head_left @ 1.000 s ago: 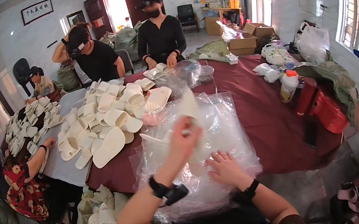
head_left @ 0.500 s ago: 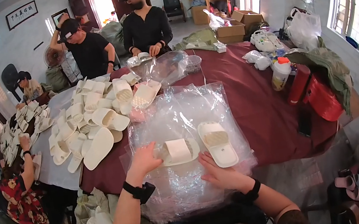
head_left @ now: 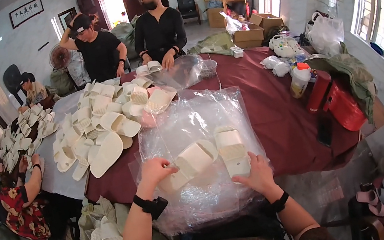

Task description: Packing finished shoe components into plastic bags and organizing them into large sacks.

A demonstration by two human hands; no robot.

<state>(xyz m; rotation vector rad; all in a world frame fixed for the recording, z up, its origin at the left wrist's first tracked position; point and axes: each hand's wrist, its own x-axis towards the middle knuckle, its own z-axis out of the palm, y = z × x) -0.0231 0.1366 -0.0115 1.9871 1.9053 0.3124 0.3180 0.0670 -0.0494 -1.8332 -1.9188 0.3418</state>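
Two cream slippers lie on a stack of clear plastic bags (head_left: pixel 207 204) in front of me. The left slipper (head_left: pixel 193 158) slants, its toe pointing up and right. My left hand (head_left: pixel 156 172) pinches at its heel edge with bent fingers. The right slipper (head_left: pixel 232 151) stands nearly straight, toe away from me. Around its heel my right hand (head_left: pixel 257 174) is closed, thumb at the near end and fingers along the right side. Whether either slipper is under a layer of plastic, I cannot tell.
A big heap of cream slippers (head_left: pixel 99 116) covers the table's left. On the maroon cloth (head_left: pixel 274 121) at right are a cup (head_left: pixel 300 77), a red bag (head_left: pixel 343 106) and a phone (head_left: pixel 325 130). Across the table, a person in black (head_left: pixel 159 30) handles slippers; others work at left.
The left slipper has turned from lying sideways to a slant. My right hand has moved from between the slippers to the right slipper's heel, and that slipper has straightened.
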